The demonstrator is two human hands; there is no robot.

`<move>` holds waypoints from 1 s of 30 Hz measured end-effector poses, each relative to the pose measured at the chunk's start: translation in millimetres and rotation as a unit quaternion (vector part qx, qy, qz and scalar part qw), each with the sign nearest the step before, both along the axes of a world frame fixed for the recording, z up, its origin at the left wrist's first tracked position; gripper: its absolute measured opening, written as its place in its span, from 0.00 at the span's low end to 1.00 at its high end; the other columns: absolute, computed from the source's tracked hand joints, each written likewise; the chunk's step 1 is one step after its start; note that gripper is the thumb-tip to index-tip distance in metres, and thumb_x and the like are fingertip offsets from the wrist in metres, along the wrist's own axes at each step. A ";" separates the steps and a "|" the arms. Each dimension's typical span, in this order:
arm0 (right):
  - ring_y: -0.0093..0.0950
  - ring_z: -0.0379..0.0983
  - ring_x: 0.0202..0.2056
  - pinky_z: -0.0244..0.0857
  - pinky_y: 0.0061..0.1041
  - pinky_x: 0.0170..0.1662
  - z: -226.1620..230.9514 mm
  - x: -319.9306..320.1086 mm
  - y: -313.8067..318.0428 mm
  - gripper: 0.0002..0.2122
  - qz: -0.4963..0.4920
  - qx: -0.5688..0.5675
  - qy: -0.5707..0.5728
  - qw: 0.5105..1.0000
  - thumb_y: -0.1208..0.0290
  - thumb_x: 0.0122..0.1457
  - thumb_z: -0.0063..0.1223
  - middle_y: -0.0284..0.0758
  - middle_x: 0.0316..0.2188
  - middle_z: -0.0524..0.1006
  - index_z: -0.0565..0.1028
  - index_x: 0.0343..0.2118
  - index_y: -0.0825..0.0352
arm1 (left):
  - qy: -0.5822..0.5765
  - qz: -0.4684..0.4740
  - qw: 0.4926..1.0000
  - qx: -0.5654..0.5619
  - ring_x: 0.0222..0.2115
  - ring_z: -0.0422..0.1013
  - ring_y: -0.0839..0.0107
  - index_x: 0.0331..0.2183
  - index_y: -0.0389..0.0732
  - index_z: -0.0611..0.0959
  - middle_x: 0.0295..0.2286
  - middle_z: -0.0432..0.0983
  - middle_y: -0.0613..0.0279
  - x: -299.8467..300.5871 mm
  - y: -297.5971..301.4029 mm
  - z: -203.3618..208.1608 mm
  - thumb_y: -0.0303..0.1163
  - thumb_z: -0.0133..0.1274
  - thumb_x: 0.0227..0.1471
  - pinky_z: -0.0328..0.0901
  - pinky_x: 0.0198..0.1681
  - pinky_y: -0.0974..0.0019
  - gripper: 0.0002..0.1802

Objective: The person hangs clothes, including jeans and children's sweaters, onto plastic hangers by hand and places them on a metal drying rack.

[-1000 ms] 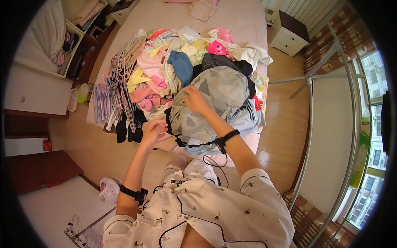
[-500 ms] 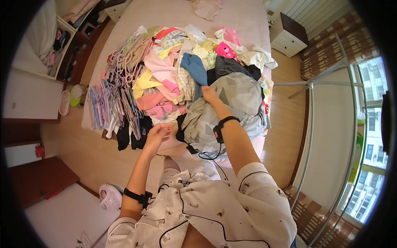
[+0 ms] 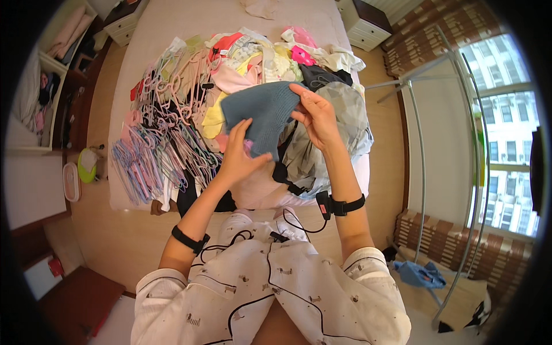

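A blue knitted garment with a ribbed part hangs raised above the bed; its exact kind does not show. My right hand pinches its upper right edge between thumb and fingers. On its lower left side lies my left hand, fingers spread and thumb apart, touching the cloth without gripping it. Beneath and behind are a mixed pile of clothes, a yellow cloth, a pale pink garment and a grey patterned garment.
Many plastic hangers lie bunched on the left of the bed. A metal drying rack stands at the right by the window, and a white nightstand at the far right. Cables hang from my wrist bands.
The blue knitted garment has come off the pile, lifted toward me by my right hand. My left hand has moved up and right onto it. The view has shifted slightly.
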State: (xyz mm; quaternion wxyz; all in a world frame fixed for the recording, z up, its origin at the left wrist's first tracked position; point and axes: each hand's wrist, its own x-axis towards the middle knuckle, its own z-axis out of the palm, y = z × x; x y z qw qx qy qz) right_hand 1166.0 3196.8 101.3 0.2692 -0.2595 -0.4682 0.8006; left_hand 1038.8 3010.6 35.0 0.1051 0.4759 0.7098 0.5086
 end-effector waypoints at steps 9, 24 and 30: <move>0.30 0.67 0.55 0.67 0.29 0.52 13.1 -6.5 -93.2 0.37 0.110 0.192 -0.059 0.973 0.73 0.53 0.63 0.41 0.56 0.68 0.57 0.66 0.60 | -0.421 -0.115 0.900 -0.018 0.32 0.71 0.80 0.46 0.34 0.77 0.34 0.76 0.66 -54.4 -12.4 75.4 0.31 0.52 0.59 0.66 0.36 0.74 0.15; 0.14 0.73 0.32 0.68 0.15 0.36 53.8 17.6 -106.3 0.09 -0.030 0.223 -0.072 0.972 0.79 0.59 0.56 0.30 0.32 0.79 0.76 0.42 0.72 | 0.012 -0.068 0.990 -0.125 0.29 0.68 0.79 0.35 0.37 0.75 0.27 0.72 0.64 -47.2 -78.1 49.6 0.23 0.56 0.51 0.66 0.31 0.71 0.08; 0.11 0.70 0.28 0.63 0.13 0.30 9.3 57.5 -106.7 0.07 0.058 0.183 -0.115 0.975 0.77 0.59 0.58 0.27 0.27 0.78 0.77 0.39 0.71 | -0.158 0.101 0.975 -0.118 0.37 0.72 0.70 0.32 0.37 0.76 0.31 0.75 0.57 -49.5 -124.4 26.7 0.17 0.48 0.51 0.67 0.37 0.65 0.06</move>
